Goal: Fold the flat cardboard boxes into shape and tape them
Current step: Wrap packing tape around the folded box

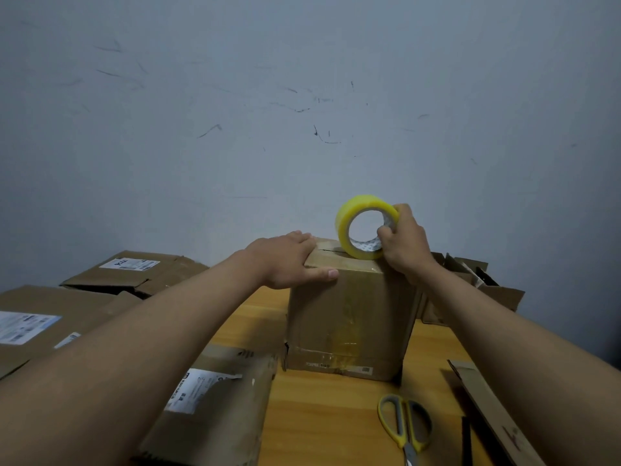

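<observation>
Head cam: 1 folded box (pixel 349 317) w/ left hand (pixel 289 260) flat, fingers straight on top; right hand (pixel 405 242) pinching tape roll (pixel 364 227) there. Scissors (pixel 405 423) x1 near its front; 3 flat boxes (pixel 215 401) left of it.

A packing room: used cardboard boxes (pixel 40 317) with shipping labels (pixel 25 327) lie piled on a wooden table (pixel 322 418) by a bare scuffed wall (pixel 302 95)

One camera only, worn on the person's head; wide-angle, edges bowed. Faces forward and slightly down over both forearms toward a scuffed wall (pixel 302 95). Close range: box (pixel 349 317) on the wooden table (pixel 322 415) sits mid-frame at arm's reach. Lower corners clipped by arms; scissors (pixel 405 422) cut off at bottom edge
</observation>
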